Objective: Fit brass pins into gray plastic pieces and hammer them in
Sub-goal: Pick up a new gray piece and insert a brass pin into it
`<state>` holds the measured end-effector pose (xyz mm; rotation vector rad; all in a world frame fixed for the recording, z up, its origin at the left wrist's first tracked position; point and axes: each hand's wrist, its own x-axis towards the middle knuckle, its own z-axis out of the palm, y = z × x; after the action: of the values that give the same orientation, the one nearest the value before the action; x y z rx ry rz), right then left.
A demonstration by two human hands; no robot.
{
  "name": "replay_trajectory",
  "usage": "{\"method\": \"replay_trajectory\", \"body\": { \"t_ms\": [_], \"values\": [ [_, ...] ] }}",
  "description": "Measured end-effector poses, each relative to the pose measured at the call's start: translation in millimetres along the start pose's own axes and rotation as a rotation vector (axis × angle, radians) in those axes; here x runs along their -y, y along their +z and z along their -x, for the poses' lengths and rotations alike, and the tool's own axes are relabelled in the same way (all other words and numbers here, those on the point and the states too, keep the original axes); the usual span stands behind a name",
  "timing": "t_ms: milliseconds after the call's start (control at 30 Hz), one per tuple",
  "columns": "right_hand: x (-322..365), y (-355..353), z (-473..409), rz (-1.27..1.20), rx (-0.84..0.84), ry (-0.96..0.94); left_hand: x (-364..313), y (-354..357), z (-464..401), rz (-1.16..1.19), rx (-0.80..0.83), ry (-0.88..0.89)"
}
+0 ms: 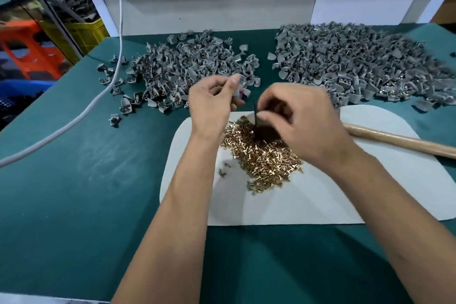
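Both forearms reached in from the near edge over the green table (74, 180). Beneath them a white mat (320, 200) carried a heap of brass pins (261, 158). Over that heap the right hand (303, 121) curled its fingers around a thin black tool (256, 118) standing upright with its tip among the pins. Just to its left, the left hand (212, 101) pinched a gray plastic piece (238, 95), blurred. Two piles of gray pieces lay farther back, a left pile (182, 66) and a larger right pile (357, 61). A wooden handle (399, 140) rested on the mat's right side.
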<state>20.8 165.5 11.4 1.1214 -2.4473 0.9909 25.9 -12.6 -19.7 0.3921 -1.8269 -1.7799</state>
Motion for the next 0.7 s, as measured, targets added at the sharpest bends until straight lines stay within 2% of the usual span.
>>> {"method": "replay_trajectory", "body": {
  "t_ms": [100,300,433,533,700],
  "values": [
    [-23,-19,11,0.042,-0.158,0.034,-3,21,11,0.025,0.089,0.018],
    [-41,-17,25,-0.009,-0.341,0.133,-6,36,25,0.01,0.274,0.099],
    [-40,-12,25,-0.029,-0.336,0.114,-5,43,34,0.008,0.307,0.12],
    [-40,-9,26,-0.121,-0.345,0.158,-3,47,38,-0.008,0.287,0.131],
    [-40,-9,26,-0.162,-0.383,0.206,-2,53,43,0.041,0.346,0.123]
  ]
}}
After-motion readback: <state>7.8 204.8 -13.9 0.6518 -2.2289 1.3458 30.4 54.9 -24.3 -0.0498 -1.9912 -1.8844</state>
